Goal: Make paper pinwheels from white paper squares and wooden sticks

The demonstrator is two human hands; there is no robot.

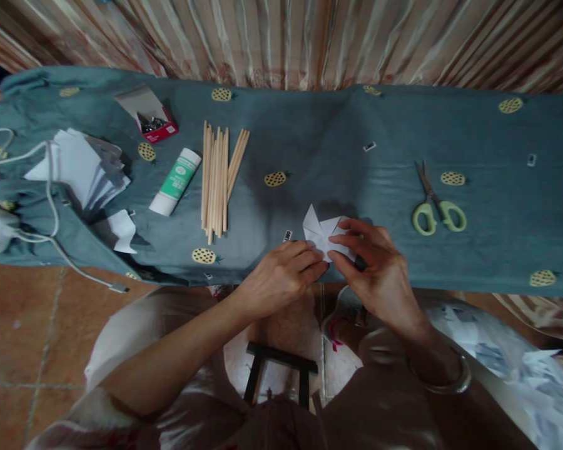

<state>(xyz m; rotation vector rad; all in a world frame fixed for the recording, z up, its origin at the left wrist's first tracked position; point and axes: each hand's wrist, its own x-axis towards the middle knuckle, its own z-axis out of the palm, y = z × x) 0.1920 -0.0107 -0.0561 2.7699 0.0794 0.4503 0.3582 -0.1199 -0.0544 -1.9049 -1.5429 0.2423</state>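
Note:
A white paper pinwheel (315, 232) with folded, pointed blades lies at the table's front edge, between my two hands. My left hand (284, 272) is closed, its fingertips holding the lower left edge of the paper. From the right, my right hand (375, 262) grips the same paper, with thumb and fingers bent over its right side. My fingers cover part of the folds near the middle. To the right of my hands lie scissors (434, 203) with light green handles, blades pointing away and slightly parted.
Wooden sticks (214, 181) lie left of centre beside a glue stick (176, 181). Further left are an open box of metal pins (157, 125), a stack of cut papers (82, 165), a paper scrap (122, 230) and a white cable (51, 187). A plastic bag (511, 375) of paper stands lower right.

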